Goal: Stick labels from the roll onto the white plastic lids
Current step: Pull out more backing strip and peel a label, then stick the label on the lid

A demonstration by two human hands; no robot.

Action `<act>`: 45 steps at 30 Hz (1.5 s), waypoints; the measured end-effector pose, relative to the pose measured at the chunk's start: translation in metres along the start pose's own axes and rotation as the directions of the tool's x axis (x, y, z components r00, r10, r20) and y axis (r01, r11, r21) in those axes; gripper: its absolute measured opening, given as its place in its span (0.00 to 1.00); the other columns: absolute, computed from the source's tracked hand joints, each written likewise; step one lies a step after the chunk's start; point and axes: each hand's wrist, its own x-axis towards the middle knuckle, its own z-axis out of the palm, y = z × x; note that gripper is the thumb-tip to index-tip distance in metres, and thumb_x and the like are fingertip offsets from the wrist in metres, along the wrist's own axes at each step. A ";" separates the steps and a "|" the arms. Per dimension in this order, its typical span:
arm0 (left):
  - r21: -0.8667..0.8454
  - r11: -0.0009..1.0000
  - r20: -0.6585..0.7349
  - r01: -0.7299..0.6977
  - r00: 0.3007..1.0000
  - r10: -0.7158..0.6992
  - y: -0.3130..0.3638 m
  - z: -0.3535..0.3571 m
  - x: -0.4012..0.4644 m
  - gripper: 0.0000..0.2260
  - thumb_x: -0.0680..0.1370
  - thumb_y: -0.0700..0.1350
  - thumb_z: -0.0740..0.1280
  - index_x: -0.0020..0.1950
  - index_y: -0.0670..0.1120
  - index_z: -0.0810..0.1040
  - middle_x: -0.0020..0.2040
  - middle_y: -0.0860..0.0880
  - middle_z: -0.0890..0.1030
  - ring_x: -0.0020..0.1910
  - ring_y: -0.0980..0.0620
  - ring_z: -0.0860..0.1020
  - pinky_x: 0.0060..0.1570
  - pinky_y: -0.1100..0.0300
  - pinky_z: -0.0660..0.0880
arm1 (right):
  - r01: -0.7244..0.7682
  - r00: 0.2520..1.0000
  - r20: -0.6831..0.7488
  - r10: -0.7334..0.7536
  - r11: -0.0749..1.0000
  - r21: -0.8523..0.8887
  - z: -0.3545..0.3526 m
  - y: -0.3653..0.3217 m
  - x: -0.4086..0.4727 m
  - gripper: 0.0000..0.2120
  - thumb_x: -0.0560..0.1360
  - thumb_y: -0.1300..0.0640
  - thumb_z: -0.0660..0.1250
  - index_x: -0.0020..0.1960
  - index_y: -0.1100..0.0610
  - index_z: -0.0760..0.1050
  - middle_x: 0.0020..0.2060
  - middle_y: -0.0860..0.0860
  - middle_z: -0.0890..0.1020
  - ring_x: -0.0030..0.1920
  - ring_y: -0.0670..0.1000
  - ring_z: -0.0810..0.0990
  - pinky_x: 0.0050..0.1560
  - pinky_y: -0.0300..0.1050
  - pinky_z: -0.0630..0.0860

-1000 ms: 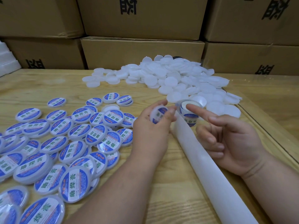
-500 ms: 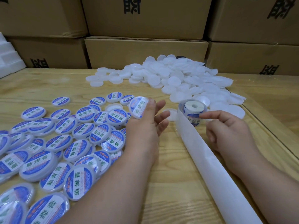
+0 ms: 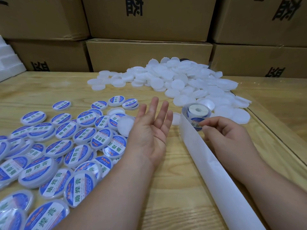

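My left hand [image 3: 152, 128] hovers palm-up with fingers spread over the table's middle, holding nothing. Just left of it a lid [image 3: 126, 125] lies on the labelled lids [image 3: 66, 143] with its plain white side showing. The label roll [image 3: 197, 111] stands upright right of the hand. Its white backing strip [image 3: 216, 171] trails toward the lower right. My right hand [image 3: 227, 138] pinches a blue label [image 3: 196, 124] at the roll's front between thumb and forefinger. A heap of plain white lids [image 3: 191, 83] lies behind the roll.
Cardboard boxes [image 3: 147, 53] are stacked along the table's far edge. White foam pieces [image 3: 10, 63] sit at the far left. A single plain lid [image 3: 176, 118] lies between my left hand and the roll. The wooden table [image 3: 174, 188] has a raised border on the right.
My left hand carried a labelled lid leftward to the labelled pile, let it go and opened. My right hand closed its fingertips on a label at the roll.
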 end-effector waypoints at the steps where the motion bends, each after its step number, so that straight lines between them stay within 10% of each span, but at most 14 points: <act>1: 0.044 0.999 0.003 -0.010 1.000 0.010 -0.001 0.000 0.001 0.16 0.83 0.35 0.62 0.71 0.45 0.69 0.56 0.45 0.86 0.51 0.44 0.86 0.41 0.53 0.84 | 0.005 1.000 0.005 -0.005 1.000 -0.006 0.000 0.000 0.000 0.11 0.78 0.59 0.68 0.44 0.44 0.82 0.35 0.44 0.83 0.35 0.51 0.77 0.40 0.46 0.74; 4: 0.450 0.883 0.034 -0.134 0.991 0.133 -0.009 -0.001 -0.002 0.11 0.84 0.36 0.61 0.62 0.49 0.76 0.52 0.49 0.87 0.50 0.51 0.86 0.47 0.56 0.83 | 0.029 0.998 0.061 -0.029 1.000 0.002 -0.002 -0.002 -0.002 0.10 0.78 0.58 0.68 0.46 0.42 0.82 0.40 0.45 0.84 0.36 0.51 0.77 0.38 0.41 0.75; 7: 0.871 0.319 0.313 -0.374 0.923 0.225 -0.023 -0.005 -0.013 0.15 0.81 0.38 0.59 0.59 0.56 0.77 0.55 0.58 0.84 0.54 0.65 0.79 0.54 0.67 0.75 | 0.087 0.986 0.145 -0.084 0.996 -0.015 -0.003 -0.003 -0.004 0.08 0.77 0.56 0.70 0.48 0.43 0.83 0.41 0.42 0.82 0.37 0.55 0.76 0.37 0.34 0.73; 11: 0.837 -0.290 0.479 -0.465 0.877 -0.023 -0.031 -0.011 -0.018 0.31 0.76 0.44 0.59 0.80 0.55 0.60 0.74 0.55 0.71 0.75 0.54 0.59 0.74 0.58 0.61 | 0.111 0.975 0.198 -0.102 0.993 -0.037 0.000 -0.006 -0.006 0.10 0.72 0.48 0.68 0.50 0.44 0.84 0.42 0.45 0.82 0.36 0.59 0.76 0.38 0.46 0.74; 16: 0.744 -0.492 0.460 -0.452 0.881 -0.114 -0.031 -0.009 -0.022 0.35 0.79 0.42 0.60 0.83 0.47 0.47 0.80 0.50 0.64 0.68 0.60 0.45 0.76 0.61 0.44 | 0.115 0.973 0.201 -0.112 0.993 -0.005 0.000 -0.005 -0.006 0.11 0.70 0.48 0.69 0.52 0.40 0.81 0.42 0.40 0.80 0.37 0.63 0.75 0.42 0.48 0.77; 19: 0.750 -0.518 0.449 -0.411 0.891 -0.058 -0.032 -0.011 -0.021 0.32 0.79 0.45 0.61 0.82 0.49 0.53 0.73 0.49 0.70 0.70 0.53 0.56 0.74 0.57 0.54 | 0.101 0.978 0.184 -0.101 0.995 0.006 0.000 -0.005 -0.005 0.14 0.69 0.49 0.69 0.54 0.44 0.80 0.38 0.39 0.78 0.35 0.54 0.71 0.37 0.37 0.73; 25: 0.725 -0.600 0.456 -0.338 0.889 0.051 -0.032 -0.015 -0.021 0.18 0.76 0.54 0.65 0.67 0.57 0.74 0.60 0.53 0.70 0.64 0.48 0.63 0.70 0.55 0.59 | 0.078 0.982 0.172 -0.079 0.997 0.011 0.000 -0.012 -0.008 0.11 0.70 0.44 0.70 0.49 0.48 0.82 0.42 0.50 0.84 0.38 0.63 0.76 0.40 0.53 0.76; 33: 0.773 -0.545 0.431 -0.324 0.899 0.075 -0.034 -0.019 -0.016 0.05 0.80 0.52 0.61 0.45 0.58 0.72 0.76 0.51 0.65 0.79 0.49 0.49 0.78 0.53 0.47 | 0.030 0.987 0.159 -0.016 0.996 -0.086 -0.004 -0.008 -0.004 0.10 0.73 0.59 0.71 0.34 0.54 0.77 0.26 0.45 0.74 0.27 0.45 0.69 0.27 0.33 0.66; 39: 0.863 -0.178 0.499 -0.473 0.853 0.154 -0.030 -0.011 -0.017 0.12 0.84 0.52 0.58 0.42 0.52 0.68 0.63 0.53 0.77 0.73 0.58 0.66 0.64 0.58 0.65 | -0.132 0.986 0.123 0.109 0.970 0.205 -0.011 -0.013 0.000 0.13 0.63 0.60 0.62 0.35 0.68 0.62 0.26 0.51 0.62 0.26 0.49 0.60 0.24 0.36 0.60; 45: 0.873 0.174 0.422 -0.456 0.884 0.200 -0.028 -0.009 -0.020 0.13 0.78 0.61 0.56 0.49 0.53 0.71 0.45 0.56 0.79 0.40 0.59 0.76 0.41 0.62 0.72 | -0.139 0.943 0.332 0.019 0.929 0.342 -0.008 -0.012 -0.002 0.10 0.61 0.65 0.57 0.23 0.55 0.69 0.43 0.50 0.87 0.39 0.52 0.81 0.33 0.40 0.73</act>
